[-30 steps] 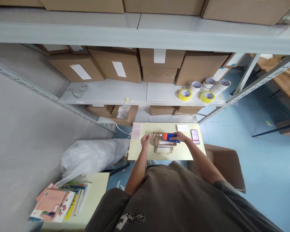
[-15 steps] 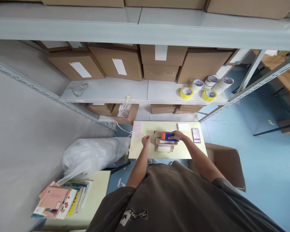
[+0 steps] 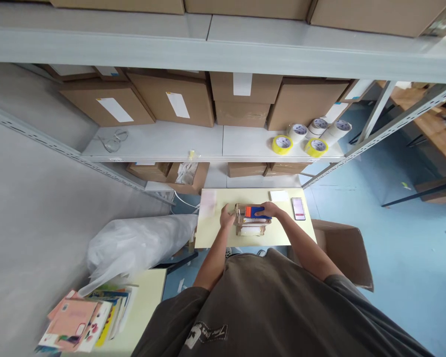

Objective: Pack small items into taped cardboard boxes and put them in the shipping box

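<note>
Right hand (image 3: 273, 210) grips tape dispenser (image 3: 255, 212) atop parcel (image 3: 250, 227); left hand (image 3: 227, 218) clasps parcel end.

On table (image 3: 208, 234), tape dispenser (image 3: 257, 212) atop box (image 3: 250, 229); phone (image 3: 298, 208) rightward.

Blue and orange tape dispenser (image 3: 255, 212), table (image 3: 211, 232) — pale yellow

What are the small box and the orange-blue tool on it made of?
The small box: likely cardboard, matte brown like the shelf cartons, with shinier bands that may be tape. The orange-blue tool: probably plastic, given its bright, uniform colour; too small to tell more.
</note>
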